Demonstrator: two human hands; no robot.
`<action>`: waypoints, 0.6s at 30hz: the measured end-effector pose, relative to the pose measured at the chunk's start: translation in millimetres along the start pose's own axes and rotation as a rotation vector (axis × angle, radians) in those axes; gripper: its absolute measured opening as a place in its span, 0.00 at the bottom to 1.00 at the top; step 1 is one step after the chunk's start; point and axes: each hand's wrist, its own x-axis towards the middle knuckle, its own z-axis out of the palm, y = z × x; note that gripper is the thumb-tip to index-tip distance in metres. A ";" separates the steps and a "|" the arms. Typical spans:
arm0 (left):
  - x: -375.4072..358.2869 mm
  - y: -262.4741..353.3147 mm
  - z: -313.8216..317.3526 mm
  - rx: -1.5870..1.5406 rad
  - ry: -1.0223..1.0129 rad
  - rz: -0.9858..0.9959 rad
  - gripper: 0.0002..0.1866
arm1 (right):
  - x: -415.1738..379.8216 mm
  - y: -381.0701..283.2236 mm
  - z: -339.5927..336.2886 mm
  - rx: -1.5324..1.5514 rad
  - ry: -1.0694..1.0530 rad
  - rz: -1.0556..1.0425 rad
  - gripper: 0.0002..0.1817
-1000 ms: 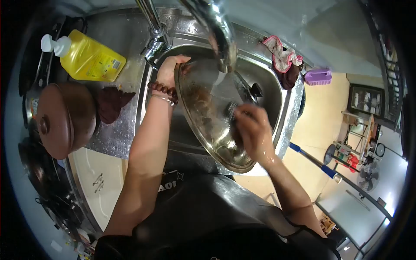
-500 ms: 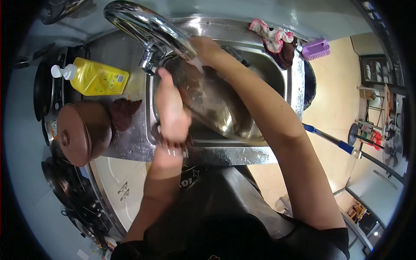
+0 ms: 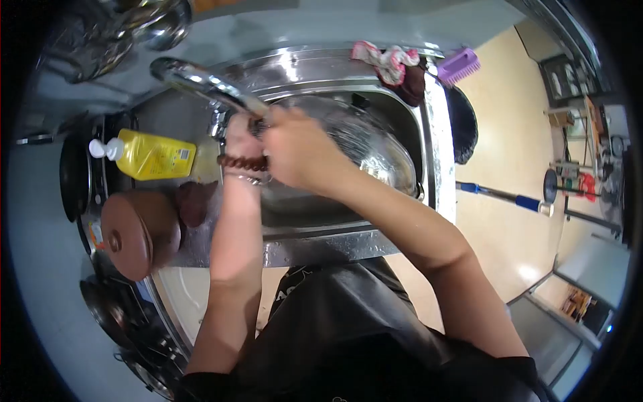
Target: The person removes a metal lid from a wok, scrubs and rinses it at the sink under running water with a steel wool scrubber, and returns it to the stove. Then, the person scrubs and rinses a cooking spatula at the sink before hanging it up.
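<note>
My left hand (image 3: 242, 137), with a brown bead bracelet (image 3: 242, 163) at its wrist, is raised beside the faucet (image 3: 207, 82). Its fingers are partly hidden. My right hand (image 3: 295, 147) is close against it, just below the spout, its fingers bent and smeared by motion. A small dark patch shows between the hands; what it is cannot be made out. Beyond my right hand, a large shiny round metal vessel (image 3: 395, 161) rests tilted in the steel sink (image 3: 295, 214). Streaks, apparently water, cross its surface.
Left of the sink are a yellow pump bottle (image 3: 157, 155), a brown lidded pot (image 3: 144, 228) and a dark cloth (image 3: 195, 203). At the back right lie a pink-and-white cloth (image 3: 385, 60) and a purple brush (image 3: 459, 65). A blue-handled pole (image 3: 502, 196) stands out at the right.
My right hand has come left and nearer, from the vessel's far side to beside my left hand. My left hand has moved slightly left. The metal vessel now sits farther back in the sink.
</note>
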 end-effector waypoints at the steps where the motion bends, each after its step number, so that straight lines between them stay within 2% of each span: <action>1: -13.4 5.3 13.7 -0.044 0.017 -0.054 0.08 | -5.8 2.4 -0.7 0.006 0.022 0.025 0.04; 2: -18.9 9.4 19.9 -0.085 0.038 -0.111 0.08 | -14.1 2.0 2.1 0.043 0.069 -0.045 0.03; 3: 30.2 -11.0 -65.4 -0.014 0.266 -0.132 0.10 | -21.8 2.3 4.1 0.067 0.110 -0.129 0.03; 4: 32.8 -7.5 -52.7 -0.191 0.480 -0.260 0.10 | -41.9 5.4 1.3 0.163 0.118 -0.109 0.03; 6: 28.3 -13.6 -74.0 -0.142 0.414 -0.247 0.10 | -97.5 27.9 -2.0 0.287 0.212 -0.133 0.08; 7: 6.5 -4.5 -43.4 -0.216 0.284 -0.362 0.11 | -119.9 46.7 7.8 0.267 0.315 -0.066 0.09; 8: -9.3 -3.5 -33.0 -0.171 0.358 -0.311 0.12 | -132.1 62.7 14.8 0.222 0.366 0.123 0.08; 9: -16.7 -14.2 -48.3 -0.193 0.403 -0.340 0.11 | -139.0 88.2 33.8 0.264 0.420 0.385 0.06; 10: -22.6 -22.5 -63.1 -0.206 0.444 -0.367 0.11 | -140.1 122.8 52.7 0.179 0.410 0.489 0.06; 11: -34.4 -21.6 -61.7 -0.198 0.450 -0.372 0.11 | -135.7 127.9 62.2 0.118 0.353 0.532 0.08; 12: -45.7 -18.3 -56.0 -0.127 0.452 -0.284 0.12 | -126.9 127.0 70.3 0.054 0.299 0.567 0.11; 13: -52.9 -16.9 -53.6 -0.053 0.453 -0.196 0.12 | -114.0 104.0 69.9 0.063 0.312 0.470 0.11; 15: -67.6 -23.9 -88.3 0.042 0.459 -0.168 0.13 | -97.1 48.8 87.2 0.119 0.300 0.326 0.10; 17: -77.1 -35.5 -114.4 0.160 0.452 -0.125 0.15 | -86.0 36.5 96.3 0.153 0.298 0.263 0.10; 18: -85.2 -42.9 -119.4 0.167 0.455 -0.132 0.15 | -84.7 35.2 96.7 0.119 0.223 0.195 0.10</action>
